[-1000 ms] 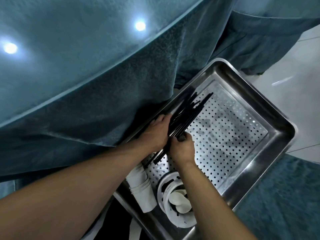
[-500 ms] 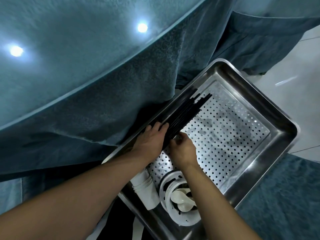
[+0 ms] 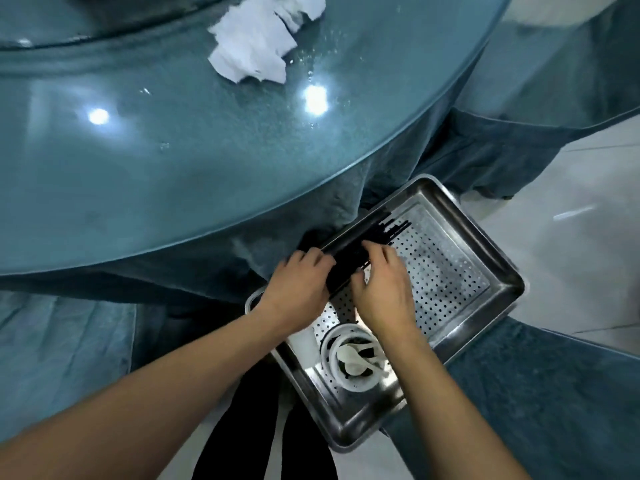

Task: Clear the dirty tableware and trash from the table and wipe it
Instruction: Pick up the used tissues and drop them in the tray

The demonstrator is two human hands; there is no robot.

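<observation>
A bundle of black chopsticks (image 3: 375, 233) lies along the far left wall of a steel tray (image 3: 498, 268) with a perforated floor, below the table edge. My left hand (image 3: 298, 284) and my right hand (image 3: 381, 285) press on the bundle from either side, fingers curled over it. White bowls with spoons (image 3: 353, 358) sit at the tray's near end, partly under my right forearm. White cups beside them are mostly hidden by my left arm. Crumpled white tissues (image 3: 258, 46) lie on the glass-topped round table (image 3: 173, 161).
A teal tablecloth (image 3: 242, 258) hangs from the table's edge down to the tray. Teal-covered chairs (image 3: 540, 410) stand at the right and left. Pale tiled floor (image 3: 571, 237) lies to the right. Water droplets dot the glass near the tissues.
The view has tilted up, bringing the tabletop and tissues into sight. Both hands have slid further along the chopsticks, which now lie flatter against the tray's left wall.
</observation>
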